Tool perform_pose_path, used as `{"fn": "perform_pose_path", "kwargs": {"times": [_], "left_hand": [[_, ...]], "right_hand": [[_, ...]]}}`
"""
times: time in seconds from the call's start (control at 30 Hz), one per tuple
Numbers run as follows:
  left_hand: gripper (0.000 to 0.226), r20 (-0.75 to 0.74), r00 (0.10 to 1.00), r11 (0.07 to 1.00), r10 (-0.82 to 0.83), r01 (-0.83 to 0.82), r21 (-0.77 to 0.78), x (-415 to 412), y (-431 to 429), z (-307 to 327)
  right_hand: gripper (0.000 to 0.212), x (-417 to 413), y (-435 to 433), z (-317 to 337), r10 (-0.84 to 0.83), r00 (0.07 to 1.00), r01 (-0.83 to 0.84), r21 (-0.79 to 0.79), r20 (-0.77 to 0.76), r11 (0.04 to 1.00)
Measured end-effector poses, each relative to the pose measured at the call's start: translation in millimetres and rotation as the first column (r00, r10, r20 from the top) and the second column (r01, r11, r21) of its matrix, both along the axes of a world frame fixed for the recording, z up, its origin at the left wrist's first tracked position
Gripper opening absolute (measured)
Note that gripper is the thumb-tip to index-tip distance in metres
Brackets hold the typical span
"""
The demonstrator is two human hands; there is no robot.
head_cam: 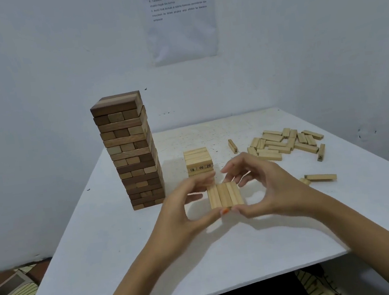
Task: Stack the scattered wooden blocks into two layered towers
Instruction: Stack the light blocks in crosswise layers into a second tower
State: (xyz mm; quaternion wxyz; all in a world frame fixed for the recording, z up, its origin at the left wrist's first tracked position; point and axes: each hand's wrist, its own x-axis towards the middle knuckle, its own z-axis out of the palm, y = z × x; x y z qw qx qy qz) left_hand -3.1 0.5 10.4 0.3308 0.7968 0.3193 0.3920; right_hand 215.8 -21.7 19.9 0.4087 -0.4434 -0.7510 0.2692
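Note:
A tall tower of dark and light brown blocks [131, 152] stands at the table's left. Right of it sits a short stack of pale blocks [198, 160] with numbers on its front ends. In front of that stack, three pale blocks [224, 195] lie side by side as one flat row. My left hand [187, 204] and my right hand [261, 188] hold this row between them, fingers curled round its far end and thumbs at its near end. Whether the row touches the table I cannot tell.
A pile of several loose pale blocks [285, 144] lies at the right of the white table [129, 264]. One block [233, 146] lies alone near the pile; two more [319, 178] lie nearer the right edge. A wall stands close behind.

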Motion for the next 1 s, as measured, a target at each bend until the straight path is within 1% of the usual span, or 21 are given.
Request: {"fn": "perform_pose_path", "kwargs": {"times": [0.07, 0.17, 0.23, 0.33, 0.5, 0.57, 0.63, 0.77, 1.0], "left_hand": [[0.056, 0.075, 0.997, 0.999, 0.02, -0.022, 0.026, 1.6, 4.0, 8.2], [0.051, 0.2, 0.977, 0.997, 0.075, -0.078, 0.007, 7.0, 12.8, 17.8], [0.044, 0.245, 0.959, 0.989, 0.142, -0.145, -0.005, 12.0, 19.7, 22.0], [0.036, 0.273, 0.932, 0.97, 0.237, -0.244, -0.008, 17.0, 32.1, 24.2], [0.031, 0.252, 0.908, 0.927, 0.336, -0.366, 0.084, 22.3, 50.2, 18.2], [0.031, 0.244, 0.903, 0.907, 0.354, -0.396, 0.147, 26.1, 53.3, 13.8], [0.031, 0.231, 0.902, 0.897, 0.364, -0.406, 0.175, 28.5, 55.4, 9.2], [0.031, 0.196, 0.908, 0.907, 0.37, -0.399, 0.137, 27.0, 59.4, 5.1], [0.03, 0.16, 0.91, 0.913, 0.383, -0.399, 0.086, 26.5, 63.2, 6.8]], "right_hand": [[0.059, -0.1, 8.0, 10.2, -0.002, 1.0, 0.003, 0.025, -0.025, 1.0], [0.058, -1.5, 25.3, 24.5, -0.022, 0.999, 0.024, 0.056, -0.047, 0.998], [0.057, -2.9, 37.7, 32.6, -0.039, 0.998, 0.042, 0.07, -0.043, 0.997], [0.054, -4.5, 55.8, 41.5, -0.057, 0.998, 0.059, 0.063, -0.035, 0.996], [0.051, -8.4, 83.6, 41.1, -0.062, 0.998, 0.063, 0.037, -0.011, 0.997], [0.049, -9.1, 90.4, 35.9, -0.063, 0.998, 0.063, 0.03, -0.021, 0.998], [0.049, -8.3, 93.8, 29.9, -0.067, 0.997, 0.067, 0.02, -0.034, 0.998], [0.051, -7.4, 96.8, 21.4, -0.069, 0.996, 0.068, -0.012, -0.059, 0.998], [0.052, -7.3, 100.8, 19.3, -0.077, 0.996, 0.076, -0.026, -0.034, 0.997]]}}
